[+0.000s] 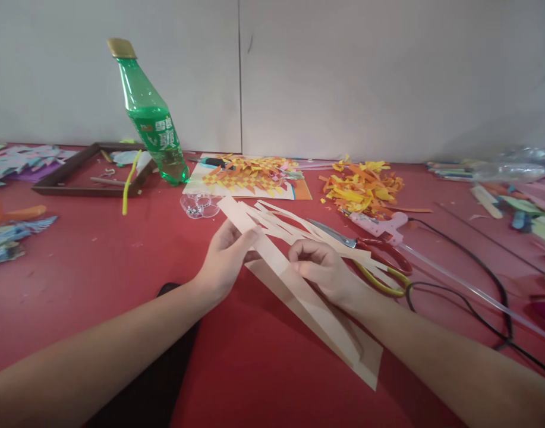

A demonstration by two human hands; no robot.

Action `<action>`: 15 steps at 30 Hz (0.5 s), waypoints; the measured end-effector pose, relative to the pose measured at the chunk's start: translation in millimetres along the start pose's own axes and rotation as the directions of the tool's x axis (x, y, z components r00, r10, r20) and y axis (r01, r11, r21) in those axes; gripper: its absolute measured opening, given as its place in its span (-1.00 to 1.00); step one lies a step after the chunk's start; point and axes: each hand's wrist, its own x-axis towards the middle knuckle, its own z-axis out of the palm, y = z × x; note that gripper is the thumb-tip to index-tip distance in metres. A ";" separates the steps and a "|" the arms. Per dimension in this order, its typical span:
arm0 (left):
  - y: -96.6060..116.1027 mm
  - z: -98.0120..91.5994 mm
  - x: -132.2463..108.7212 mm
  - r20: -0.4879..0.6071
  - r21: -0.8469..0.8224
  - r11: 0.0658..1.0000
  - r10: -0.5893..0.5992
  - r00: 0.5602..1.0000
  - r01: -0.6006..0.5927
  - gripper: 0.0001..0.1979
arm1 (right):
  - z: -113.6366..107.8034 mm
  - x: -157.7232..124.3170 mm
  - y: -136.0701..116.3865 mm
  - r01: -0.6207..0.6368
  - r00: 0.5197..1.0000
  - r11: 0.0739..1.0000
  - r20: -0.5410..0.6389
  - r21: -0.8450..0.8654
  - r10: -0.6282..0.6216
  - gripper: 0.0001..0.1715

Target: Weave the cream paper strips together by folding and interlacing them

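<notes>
A long pale strip of paper slants across the middle, raised above the red table. My left hand pinches its upper part, thumb on top. Farther down the strip, my right hand is closed at its right edge, thumb and fingertips together. Beneath lies a wider sheet of pale paper, partly covered by the strip. Several narrow cut paper strips lie just beyond both hands. Scissors with red and yellow handles rest right of my right hand, their blades over the strips.
A green bottle stands at the back left beside a dark frame. Orange and yellow paper pieces are heaped behind a pink glue gun. Its black cord loops along the right. A dark object lies under my left forearm.
</notes>
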 end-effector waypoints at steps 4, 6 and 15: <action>1.4 1.4 -5.0 0.232 0.301 0.949 -0.173 0.957 0.098 -0.80 | -0.6 -0.2 -0.5 -0.001 1.000 1.000 -0.020 -0.012 0.000 -0.93; 2.6 1.6 -6.9 0.254 0.449 0.891 -0.200 0.946 0.068 -0.78 | -0.9 -0.4 -0.3 0.019 1.000 0.999 -0.005 -0.028 -0.020 -0.93; 4.3 3.7 -7.2 0.199 0.234 0.970 -0.119 0.973 0.070 -0.81 | 0.7 0.7 4.3 -0.010 0.999 0.998 0.032 0.066 0.008 -0.91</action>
